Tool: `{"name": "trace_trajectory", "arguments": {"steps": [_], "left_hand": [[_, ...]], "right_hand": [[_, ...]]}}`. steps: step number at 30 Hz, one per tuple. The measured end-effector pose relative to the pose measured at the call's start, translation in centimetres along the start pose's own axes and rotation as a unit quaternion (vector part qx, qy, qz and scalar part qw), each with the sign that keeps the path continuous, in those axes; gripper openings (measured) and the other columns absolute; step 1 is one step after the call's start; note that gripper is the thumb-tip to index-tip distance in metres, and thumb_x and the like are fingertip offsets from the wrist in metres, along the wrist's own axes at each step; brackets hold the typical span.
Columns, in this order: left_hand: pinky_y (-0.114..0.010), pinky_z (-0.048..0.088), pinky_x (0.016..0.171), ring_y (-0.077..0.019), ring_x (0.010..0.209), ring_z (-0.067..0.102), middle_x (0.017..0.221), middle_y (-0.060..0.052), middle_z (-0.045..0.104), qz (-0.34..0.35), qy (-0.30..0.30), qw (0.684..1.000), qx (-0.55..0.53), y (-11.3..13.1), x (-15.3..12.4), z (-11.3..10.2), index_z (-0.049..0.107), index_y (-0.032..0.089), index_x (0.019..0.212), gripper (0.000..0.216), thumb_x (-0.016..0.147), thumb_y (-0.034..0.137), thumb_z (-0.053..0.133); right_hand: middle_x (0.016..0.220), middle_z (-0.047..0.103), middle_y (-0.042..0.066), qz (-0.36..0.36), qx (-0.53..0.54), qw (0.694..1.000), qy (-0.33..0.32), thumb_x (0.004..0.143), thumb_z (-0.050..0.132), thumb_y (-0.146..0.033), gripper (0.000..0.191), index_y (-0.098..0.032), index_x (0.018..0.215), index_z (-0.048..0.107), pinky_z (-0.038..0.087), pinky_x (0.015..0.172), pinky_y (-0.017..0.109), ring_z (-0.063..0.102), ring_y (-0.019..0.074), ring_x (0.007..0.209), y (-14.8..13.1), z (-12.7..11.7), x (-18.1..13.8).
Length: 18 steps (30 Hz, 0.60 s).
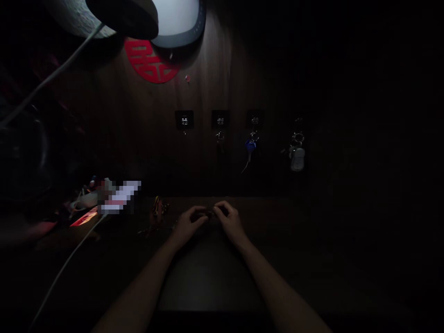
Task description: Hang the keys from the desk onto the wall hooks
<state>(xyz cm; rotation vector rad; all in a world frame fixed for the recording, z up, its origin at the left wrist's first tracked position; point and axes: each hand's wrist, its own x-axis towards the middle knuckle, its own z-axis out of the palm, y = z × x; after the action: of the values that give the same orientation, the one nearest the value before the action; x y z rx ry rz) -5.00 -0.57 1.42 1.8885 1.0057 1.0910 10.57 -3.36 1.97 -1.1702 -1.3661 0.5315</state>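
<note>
The scene is very dark. My left hand [189, 224] and my right hand [227, 219] meet over a dark surface, fingers curled and pinched together around a small dark object [207, 214] that I cannot make out. Just left of my left hand lies a small bunch of keys with a reddish tag [157, 210]. On the wooden wall above, a row of dark hooks [184, 120] holds a blue-headed key [250, 146] and a pale key fob [297, 158].
A red paper cutout [151, 62] is stuck on the wall below a bright white round lamp [176, 21]. A white cable [65, 266] runs down the left. Clutter with a red glow [83, 217] sits at the left of the surface.
</note>
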Motion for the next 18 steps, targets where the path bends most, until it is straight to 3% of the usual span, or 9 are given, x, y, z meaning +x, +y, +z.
{"name": "trace_trajectory", "arguments": {"steps": [11,18], "left_hand": [[-0.032,0.046,0.085,-0.0180,0.095,0.061,0.099,-0.001,0.068,0.050,0.036,0.993,0.096,-0.6,0.0,-0.4,0.061,0.023,0.097,0.022,0.079,0.032,0.051],[-0.032,0.047,0.082,-0.0186,0.092,0.062,0.097,-0.002,0.068,0.032,0.100,0.986,0.129,-1.7,0.4,-0.9,0.060,0.022,0.095,0.020,0.081,0.030,0.047]], "right_hand": [[0.072,0.061,0.001,-0.015,0.016,0.998,0.055,0.075,0.052,-0.038,0.018,-0.021,0.075,0.057,0.043,0.069,0.027,0.056,0.0166,0.073,-0.3,-0.8,0.5],[0.068,0.060,0.000,-0.035,-0.001,0.997,0.071,0.075,0.054,-0.039,0.019,-0.020,0.074,0.058,0.043,0.065,0.027,0.057,0.0161,0.068,-1.4,-1.9,2.6]]}}
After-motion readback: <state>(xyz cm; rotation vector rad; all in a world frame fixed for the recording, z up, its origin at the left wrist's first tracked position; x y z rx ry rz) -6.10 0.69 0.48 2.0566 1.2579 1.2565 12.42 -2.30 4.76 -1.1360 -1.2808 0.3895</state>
